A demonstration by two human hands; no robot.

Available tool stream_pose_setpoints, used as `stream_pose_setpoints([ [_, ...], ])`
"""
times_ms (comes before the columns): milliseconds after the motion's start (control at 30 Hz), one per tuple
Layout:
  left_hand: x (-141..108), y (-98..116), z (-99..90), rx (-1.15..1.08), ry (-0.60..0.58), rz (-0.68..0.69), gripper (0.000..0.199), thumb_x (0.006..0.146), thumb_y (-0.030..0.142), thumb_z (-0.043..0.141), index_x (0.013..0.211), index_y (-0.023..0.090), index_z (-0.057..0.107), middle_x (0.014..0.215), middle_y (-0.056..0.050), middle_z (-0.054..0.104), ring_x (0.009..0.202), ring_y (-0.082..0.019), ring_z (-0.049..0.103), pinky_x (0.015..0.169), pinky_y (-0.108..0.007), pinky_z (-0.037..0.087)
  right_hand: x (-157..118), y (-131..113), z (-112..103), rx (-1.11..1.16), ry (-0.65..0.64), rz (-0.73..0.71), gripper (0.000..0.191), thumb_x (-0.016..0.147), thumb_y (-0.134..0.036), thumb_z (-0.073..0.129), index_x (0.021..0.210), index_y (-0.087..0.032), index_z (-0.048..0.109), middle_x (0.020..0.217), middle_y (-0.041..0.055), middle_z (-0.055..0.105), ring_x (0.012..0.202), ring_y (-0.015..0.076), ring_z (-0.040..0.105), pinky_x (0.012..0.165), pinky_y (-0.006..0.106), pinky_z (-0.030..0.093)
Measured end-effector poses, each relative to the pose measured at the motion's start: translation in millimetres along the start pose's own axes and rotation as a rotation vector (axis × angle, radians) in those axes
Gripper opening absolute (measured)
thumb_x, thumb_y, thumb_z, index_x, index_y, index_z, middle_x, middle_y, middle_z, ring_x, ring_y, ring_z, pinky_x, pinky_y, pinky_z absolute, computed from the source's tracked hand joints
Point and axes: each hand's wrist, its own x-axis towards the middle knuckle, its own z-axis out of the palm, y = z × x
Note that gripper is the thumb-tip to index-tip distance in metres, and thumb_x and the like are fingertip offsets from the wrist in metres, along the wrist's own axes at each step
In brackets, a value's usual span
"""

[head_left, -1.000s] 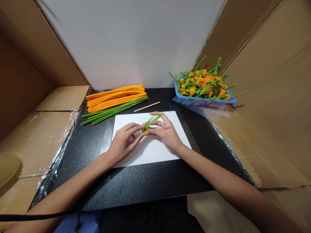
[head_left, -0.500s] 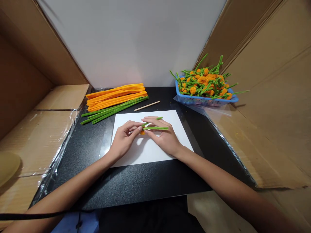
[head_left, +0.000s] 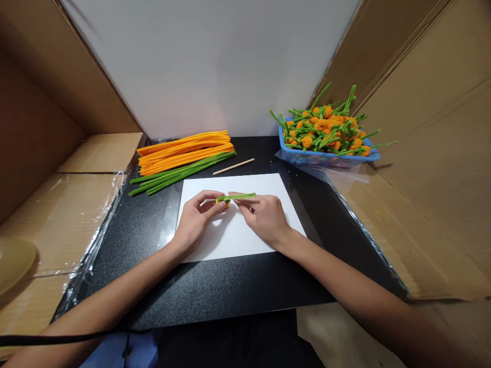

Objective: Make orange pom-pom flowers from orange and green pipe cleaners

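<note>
Above the white sheet (head_left: 230, 232), my left hand (head_left: 195, 217) pinches a small orange piece (head_left: 218, 201) between thumb and fingertips. A green fuzzy stem (head_left: 243, 196) comes out of the top of that piece and points right, over the fingers of my right hand (head_left: 266, 214). The fingertips of my right hand are pressed together just right of the orange piece, by the stem; whether they hold a part of it is too small to make out.
Orange fuzzy sticks (head_left: 184, 148) and green ones (head_left: 172, 176) lie at the back left, beside a thin wooden stick (head_left: 233, 166). A blue basket (head_left: 326, 158) of orange and green pieces stands back right. Cardboard walls (head_left: 433, 128) flank the black table (head_left: 230, 291).
My right hand has closed from a spread pose into a pinch. Two green ends stuck out to the right before; now one shows. The orange piece has turned slightly in my left hand.
</note>
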Motion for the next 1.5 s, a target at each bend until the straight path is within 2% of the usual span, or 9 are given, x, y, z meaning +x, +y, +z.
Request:
stream_pose_setpoints([
  [133, -2, 0, 2.1, 0.066, 0.008, 0.054, 0.027, 0.073, 0.03, 0.08, 0.093, 0.018, 0.067, 0.098, -0.003, 0.071, 0.092, -0.018, 0.069, 0.087, -0.034, 0.057, -1, -9, -2, -0.18, 0.076, -0.061, 0.02, 0.089, -0.024, 0.06, 0.096, -0.022, 0.078, 0.078, 0.0076, 0.066, 0.075, 0.0217, 0.06, 0.068, 0.035, 0.047],
  [233, -4, 1, 3.5, 0.105, 0.012, 0.084, 0.027, 0.073, 0.031, 0.08, 0.093, 0.018, 0.067, 0.099, -0.003, 0.07, 0.096, -0.018, 0.068, 0.087, -0.032, 0.056, 1, -15, -4, -0.018, 0.08, -0.066, 0.018, 0.089, -0.018, 0.059, 0.092, -0.021, 0.076, 0.083, 0.0068, 0.067, 0.081, 0.0209, 0.06, 0.071, 0.033, 0.047],
  [367, -5, 0, 3.9, 0.056, 0.022, 0.069, 0.026, 0.077, 0.034, 0.078, 0.096, 0.019, 0.07, 0.1, -0.004, 0.071, 0.091, -0.017, 0.069, 0.084, -0.031, 0.056, 4, -17, -5, 0.226, 0.064, 0.137, 0.009, 0.084, -0.017, 0.065, 0.089, -0.02, 0.071, 0.077, 0.0011, 0.07, 0.06, 0.0133, 0.056, 0.058, 0.028, 0.043],
  [467, -5, -3, 3.6, 0.003, 0.041, 0.065, 0.022, 0.079, 0.035, 0.076, 0.094, 0.019, 0.072, 0.094, -0.003, 0.071, 0.085, -0.015, 0.068, 0.08, -0.029, 0.056, 3, -17, -4, 0.308, 0.035, 0.195, 0.002, 0.082, -0.018, 0.067, 0.081, -0.018, 0.068, 0.067, -0.001, 0.066, 0.055, 0.0108, 0.053, 0.052, 0.025, 0.04],
  [633, -5, -7, 5.0, -0.028, 0.076, 0.174, 0.014, 0.078, 0.028, 0.078, 0.086, 0.018, 0.071, 0.096, -0.003, 0.069, 0.095, -0.016, 0.067, 0.088, -0.028, 0.053, -2, -18, 1, 0.501, -0.038, 0.238, 0.008, 0.081, -0.023, 0.068, 0.077, -0.017, 0.063, 0.063, -0.0017, 0.063, 0.054, 0.0106, 0.059, 0.05, 0.022, 0.045],
  [833, -8, -9, 8.7, -0.029, 0.097, 0.24, 0.01, 0.08, 0.025, 0.076, 0.087, 0.019, 0.071, 0.096, -0.002, 0.067, 0.095, -0.015, 0.066, 0.088, -0.026, 0.05, -4, -19, 10, 0.767, -0.149, 0.363, 0.028, 0.08, -0.04, 0.073, 0.075, -0.017, 0.057, 0.057, -0.0021, 0.063, 0.049, 0.0102, 0.061, 0.048, 0.022, 0.05],
  [1067, -11, -8, 11.4, -0.168, 0.091, 0.101, 0.015, 0.078, 0.027, 0.078, 0.086, 0.017, 0.068, 0.094, -0.004, 0.07, 0.091, -0.016, 0.067, 0.082, -0.028, 0.052, 0, -17, 10, 0.875, -0.185, 0.476, 0.04, 0.071, -0.048, 0.079, 0.081, -0.017, 0.056, 0.056, -0.0008, 0.066, 0.046, 0.0119, 0.062, 0.046, 0.022, 0.052],
  [1200, -11, -5, 13.5, -0.219, 0.11, 0.075, 0.017, 0.076, 0.024, 0.079, 0.084, 0.017, 0.066, 0.088, -0.001, 0.069, 0.083, -0.013, 0.066, 0.078, -0.025, 0.051, 2, -18, 9, 0.871, -0.183, 0.487, 0.048, 0.069, -0.049, 0.081, 0.095, -0.019, 0.054, 0.055, -0.0027, 0.067, 0.045, 0.013, 0.063, 0.045, 0.022, 0.052],
  [1500, -13, -1, 18.2, -0.288, 0.133, 0.021, 0.026, 0.067, 0.024, 0.084, 0.083, 0.017, 0.065, 0.08, 0.002, 0.061, 0.072, -0.01, 0.061, 0.064, -0.019, 0.049, 1, -12, 15, 0.948, -0.253, 0.485, 0.055, 0.067, -0.046, 0.083, 0.101, -0.022, 0.046, 0.054, -0.0053, 0.066, 0.045, 0.0132, 0.063, 0.044, 0.021, 0.051],
])
